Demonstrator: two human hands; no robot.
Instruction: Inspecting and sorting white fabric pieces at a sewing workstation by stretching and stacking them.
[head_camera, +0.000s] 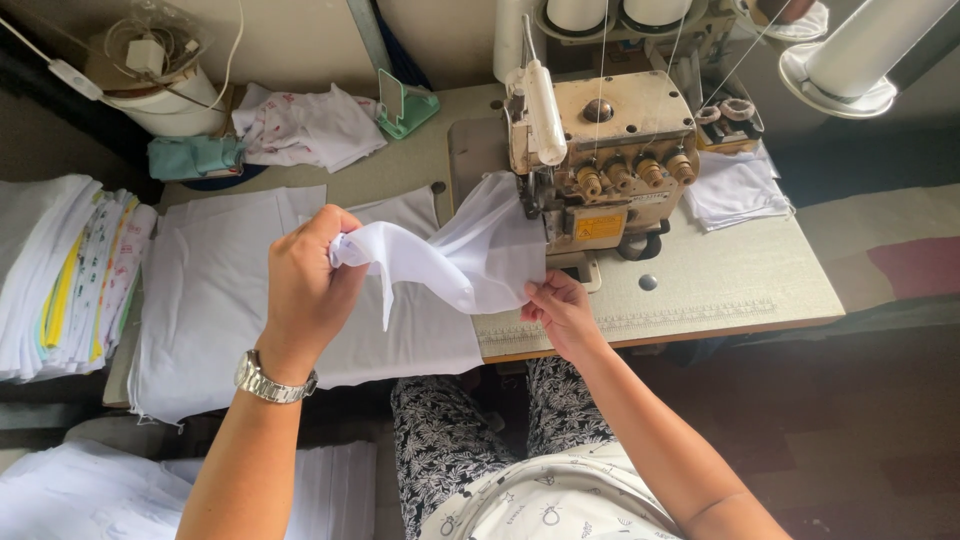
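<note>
The needle area of the sewing machine (600, 150) at upper centre is hidden behind the white cloth piece (470, 255), and the thread cones at the top edge are cut off. The cloth is thin, slightly see-through and loosely folded, hanging mid-frame above the table (720, 280). The left hand (305, 285), wristwatch (272, 380) below it, bunches one end in closed fingers; the right hand (560, 310) pinches the lower edge near the machine.
</note>
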